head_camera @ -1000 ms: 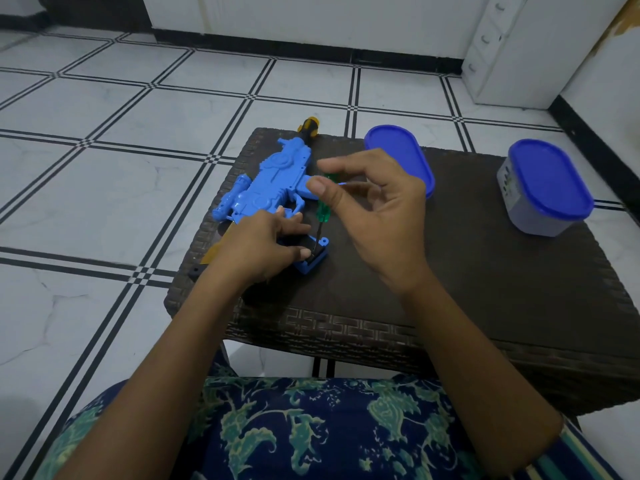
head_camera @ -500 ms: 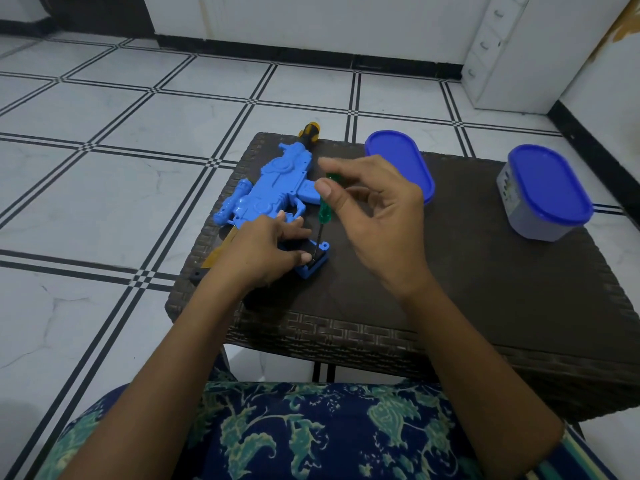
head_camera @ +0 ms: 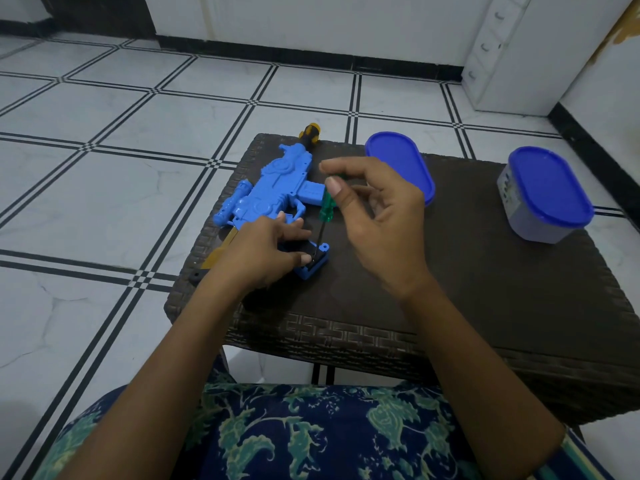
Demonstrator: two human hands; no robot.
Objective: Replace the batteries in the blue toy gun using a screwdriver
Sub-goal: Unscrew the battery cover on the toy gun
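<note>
Screwdriver (head_camera: 326, 209) and both hands sit almost where they were half a second ago. The smooth plastic blue toy gun (head_camera: 273, 188) lies flat on the left half of the dark woven table (head_camera: 485, 289). The right hand (head_camera: 384, 230) pinches the translucent green handle between thumb and forefinger, thin shaft upright, tip at the gun's grip base. The left hand (head_camera: 263, 251), fingers bent, grips that grip against the table.

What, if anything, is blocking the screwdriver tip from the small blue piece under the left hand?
Nothing visible. The green screwdriver, pinched in the right hand, has its tip at the small blue piece. The left hand holds that piece, fingers beside the tip, not across it.
</note>
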